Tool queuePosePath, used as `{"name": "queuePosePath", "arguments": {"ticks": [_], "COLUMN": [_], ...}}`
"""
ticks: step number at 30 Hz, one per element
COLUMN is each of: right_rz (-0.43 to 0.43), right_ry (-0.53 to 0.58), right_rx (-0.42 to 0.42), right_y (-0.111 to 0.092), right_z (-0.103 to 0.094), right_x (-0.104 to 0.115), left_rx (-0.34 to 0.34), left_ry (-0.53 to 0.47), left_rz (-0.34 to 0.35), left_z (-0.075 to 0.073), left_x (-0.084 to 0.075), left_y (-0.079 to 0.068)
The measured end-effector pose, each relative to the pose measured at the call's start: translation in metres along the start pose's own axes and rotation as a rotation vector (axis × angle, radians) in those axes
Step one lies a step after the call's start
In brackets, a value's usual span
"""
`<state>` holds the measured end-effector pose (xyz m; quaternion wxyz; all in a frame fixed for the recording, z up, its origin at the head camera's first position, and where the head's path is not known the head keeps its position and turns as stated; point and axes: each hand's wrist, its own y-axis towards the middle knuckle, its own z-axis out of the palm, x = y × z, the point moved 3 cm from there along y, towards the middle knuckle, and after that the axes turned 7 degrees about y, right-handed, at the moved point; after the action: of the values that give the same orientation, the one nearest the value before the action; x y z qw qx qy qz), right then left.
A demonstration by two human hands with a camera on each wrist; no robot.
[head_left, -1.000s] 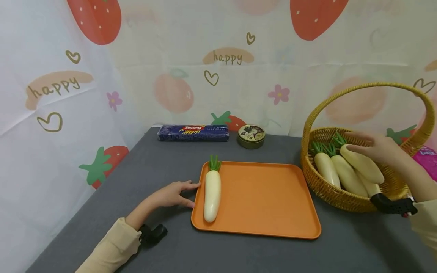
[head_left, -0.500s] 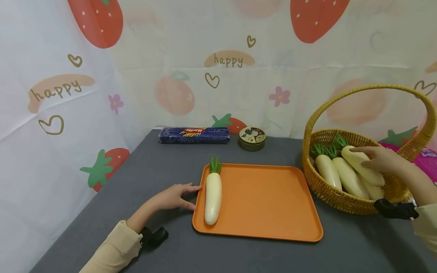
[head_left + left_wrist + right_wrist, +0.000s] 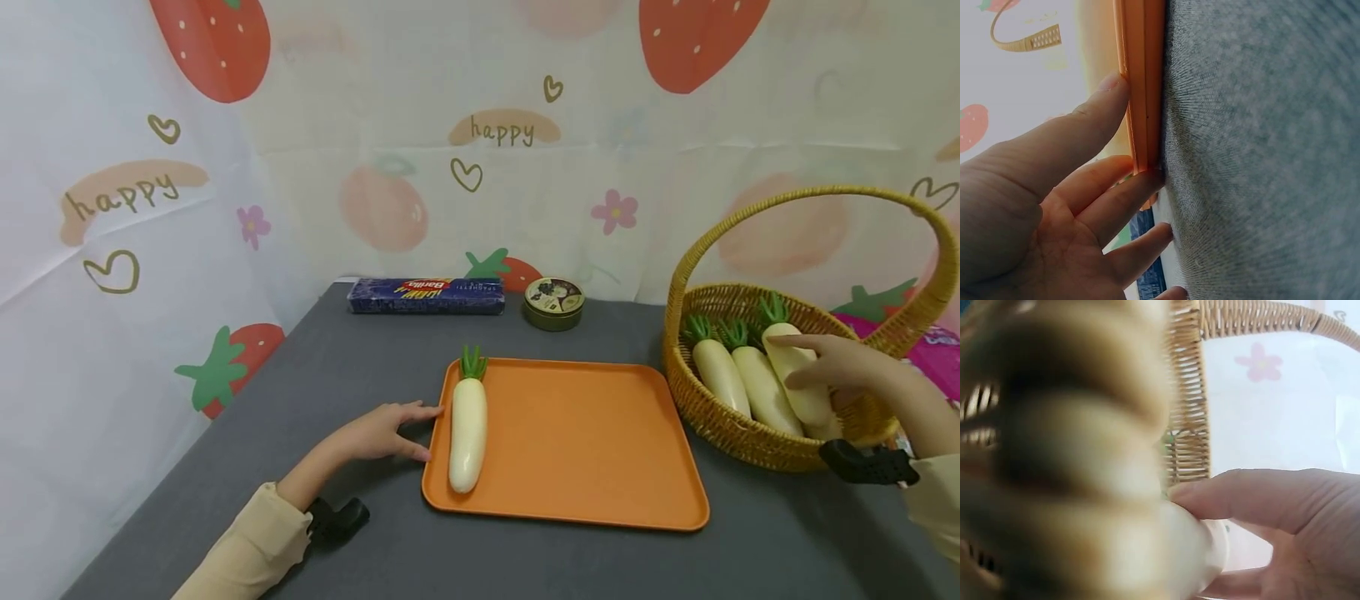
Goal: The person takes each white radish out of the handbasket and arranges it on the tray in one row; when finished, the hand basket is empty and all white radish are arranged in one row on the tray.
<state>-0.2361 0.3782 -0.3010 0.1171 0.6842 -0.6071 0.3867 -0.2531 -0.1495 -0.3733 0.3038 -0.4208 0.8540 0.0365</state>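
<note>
My right hand (image 3: pixel 847 367) is inside the wicker basket (image 3: pixel 738 429), thumb and fingers round the upper part of a white radish (image 3: pixel 795 367) with green leaf stubs. In the right wrist view, the thumb lies on one side of that radish (image 3: pixel 1188 550) and fingers on the other. Several more white radishes lie beside and beneath it. With fingers extended, my left hand (image 3: pixel 378 429) touches the left edge of the orange tray (image 3: pixel 585 442). The left wrist view has its thumb and fingertips against the tray's side (image 3: pixel 1144 94). One white radish (image 3: pixel 468 433) lies lengthwise along the tray's left side.
A blue spaghetti box (image 3: pixel 426 297) and a round tin (image 3: pixel 553 304) stand behind the tray, near the printed cloth backdrop. The basket's tall handle (image 3: pixel 810 193) arches over the radishes. A pink package (image 3: pixel 937 354) shows behind the basket at right.
My right hand has come down onto the top radish and taken hold of it; the radish has turned more upright and shifted slightly right. The left hand stays at the tray edge.
</note>
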Motion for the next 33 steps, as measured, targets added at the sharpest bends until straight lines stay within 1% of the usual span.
{"name": "queuePosePath", "arguments": {"ticks": [3,5,7,11,14,18,23,28,31,33], "right_rz": [-0.018,-0.031,-0.040,-0.051,-0.043,-0.060,-0.110,-0.170,-0.201,-0.213], "right_ry": [-0.084,-0.127,-0.111,-0.011,0.067,0.160,0.231,0.319,0.392,0.421], "right_rx": [-0.071,-0.101,-0.105,-0.089,-0.133,-0.206,-0.225,-0.213,-0.175,-0.143], "right_y": [-0.001,-0.002,-0.003,-0.007,-0.009,-0.011,-0.014,-0.022,-0.025,-0.026], "right_z": [-0.001,-0.002,-0.003,0.002,0.004,0.004,0.009,0.017,0.024,0.027], "right_x": [0.001,0.001,0.000,-0.002,0.000,0.009,0.019,0.022,0.023,0.025], "left_rx": [-0.001,0.002,0.006,0.015,0.015,0.010,0.011,0.017,0.019,0.014], "left_ry": [0.008,0.009,0.012,0.017,0.016,0.013,0.008,-0.007,-0.006,-0.002], "left_rz": [-0.001,-0.001,-0.001,-0.009,-0.011,-0.006,-0.019,-0.014,-0.015,-0.016], "left_z": [0.000,0.000,0.000,0.001,0.001,0.000,-0.001,0.000,0.000,0.000], "left_x": [0.000,0.000,0.000,0.001,0.001,0.001,0.001,-0.002,-0.002,-0.002], "left_y": [0.000,0.001,0.001,0.001,0.001,0.000,-0.002,-0.001,-0.001,-0.001]}}
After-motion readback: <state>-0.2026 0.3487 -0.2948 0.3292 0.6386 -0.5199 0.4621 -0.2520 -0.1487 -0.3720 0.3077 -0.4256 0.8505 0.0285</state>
